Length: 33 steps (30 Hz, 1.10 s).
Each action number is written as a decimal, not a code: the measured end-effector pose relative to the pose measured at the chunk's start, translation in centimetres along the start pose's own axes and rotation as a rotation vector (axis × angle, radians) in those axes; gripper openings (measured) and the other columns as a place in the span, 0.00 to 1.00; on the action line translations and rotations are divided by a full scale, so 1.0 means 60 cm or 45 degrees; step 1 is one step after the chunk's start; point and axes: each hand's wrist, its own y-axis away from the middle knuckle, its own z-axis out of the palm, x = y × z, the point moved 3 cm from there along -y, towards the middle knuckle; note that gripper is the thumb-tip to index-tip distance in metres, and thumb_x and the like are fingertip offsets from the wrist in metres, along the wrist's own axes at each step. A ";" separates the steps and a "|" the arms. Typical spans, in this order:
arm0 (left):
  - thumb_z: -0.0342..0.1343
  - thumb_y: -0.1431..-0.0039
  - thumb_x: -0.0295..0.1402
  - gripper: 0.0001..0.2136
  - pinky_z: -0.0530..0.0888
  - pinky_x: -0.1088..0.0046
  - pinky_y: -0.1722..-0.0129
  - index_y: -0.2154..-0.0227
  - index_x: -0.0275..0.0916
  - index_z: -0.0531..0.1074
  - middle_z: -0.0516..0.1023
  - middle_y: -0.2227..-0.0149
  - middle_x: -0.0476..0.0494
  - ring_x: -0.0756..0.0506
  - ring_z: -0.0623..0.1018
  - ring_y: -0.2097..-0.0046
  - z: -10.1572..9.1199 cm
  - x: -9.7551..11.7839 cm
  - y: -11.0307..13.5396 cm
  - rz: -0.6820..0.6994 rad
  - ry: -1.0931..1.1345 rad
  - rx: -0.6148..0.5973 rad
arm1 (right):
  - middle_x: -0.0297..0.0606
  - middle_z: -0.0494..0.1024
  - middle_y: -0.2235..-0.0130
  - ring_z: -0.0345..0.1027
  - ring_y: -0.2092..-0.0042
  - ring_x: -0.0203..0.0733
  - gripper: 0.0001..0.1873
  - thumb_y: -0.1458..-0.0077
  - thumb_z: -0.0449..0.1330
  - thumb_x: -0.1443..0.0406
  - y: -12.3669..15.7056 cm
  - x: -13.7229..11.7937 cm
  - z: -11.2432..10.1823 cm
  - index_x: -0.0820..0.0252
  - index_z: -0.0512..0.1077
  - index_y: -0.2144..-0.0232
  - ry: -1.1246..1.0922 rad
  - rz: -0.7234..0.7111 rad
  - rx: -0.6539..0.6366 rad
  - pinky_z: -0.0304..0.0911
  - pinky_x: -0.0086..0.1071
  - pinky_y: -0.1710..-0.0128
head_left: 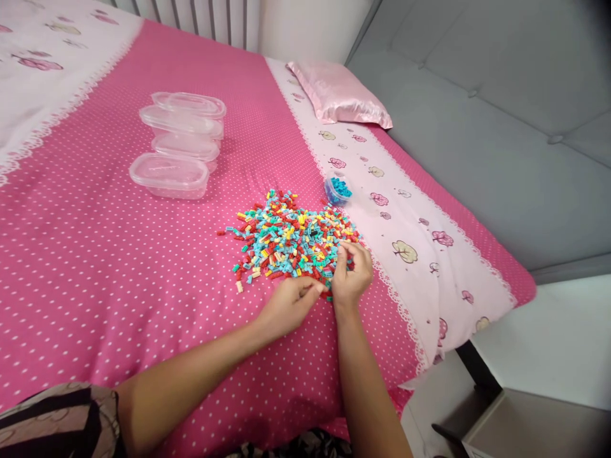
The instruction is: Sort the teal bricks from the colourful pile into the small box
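A heap of small coloured bricks (286,238), red, blue, teal and yellow, lies on the pink dotted bedspread (119,267). My left hand (286,305) rests at the near edge of the heap with its fingers pinched together; what they hold is too small to name. My right hand (352,270) is at the heap's near right corner, fingers curled in among the bricks. A small clear tub (337,189) with blue bricks in it stands just beyond the heap to the right.
Several clear plastic containers with lids (184,143) sit in a row at the back left of the heap. A pink satin pillow (337,94) lies by the grey padded headboard (477,114). The bed's right edge drops to a floor with a grey cabinet (525,423).
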 end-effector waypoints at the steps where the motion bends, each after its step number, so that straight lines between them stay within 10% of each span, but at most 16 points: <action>1: 0.44 0.39 0.37 0.15 0.59 0.78 0.79 0.65 0.34 0.74 0.63 0.83 0.53 0.53 0.61 0.81 0.000 -0.002 -0.001 -0.096 0.200 -0.006 | 0.42 0.76 0.64 0.69 0.60 0.43 0.11 0.41 0.52 0.62 0.002 0.001 -0.004 0.59 0.73 0.65 -0.020 0.015 0.024 0.65 0.38 0.59; 4: 0.41 0.38 0.38 0.17 0.47 0.79 0.84 0.64 0.32 0.72 0.53 0.85 0.57 0.56 0.49 0.85 0.002 -0.006 -0.004 -0.383 0.734 -0.061 | 0.42 0.76 0.65 0.70 0.62 0.42 0.12 0.41 0.52 0.61 0.007 0.002 -0.009 0.59 0.73 0.64 -0.027 0.044 0.030 0.67 0.37 0.62; 12: 0.36 0.36 0.34 0.17 0.45 0.81 0.87 0.67 0.31 0.69 0.65 0.78 0.49 0.58 0.52 0.84 -0.005 -0.001 -0.008 -0.700 1.234 -0.186 | 0.39 0.76 0.67 0.70 0.64 0.39 0.08 0.43 0.54 0.64 -0.001 -0.055 -0.027 0.58 0.73 0.66 -0.141 -0.076 -0.227 0.67 0.33 0.65; 24: 0.35 0.35 0.37 0.16 0.49 0.81 0.88 0.75 0.37 0.60 0.57 0.85 0.54 0.55 0.54 0.86 -0.001 -0.001 -0.008 -0.754 1.307 -0.179 | 0.37 0.75 0.60 0.68 0.56 0.40 0.09 0.43 0.55 0.65 0.020 -0.104 -0.060 0.54 0.75 0.67 -0.336 0.055 -0.750 0.65 0.37 0.55; 33: 0.41 0.37 0.36 0.15 0.44 0.83 0.88 0.75 0.35 0.64 0.61 0.83 0.53 0.58 0.56 0.87 0.018 -0.009 0.005 -0.809 1.254 -0.327 | 0.39 0.76 0.61 0.68 0.56 0.41 0.10 0.43 0.53 0.65 0.007 -0.082 -0.062 0.57 0.74 0.64 -0.296 0.125 -0.625 0.64 0.38 0.54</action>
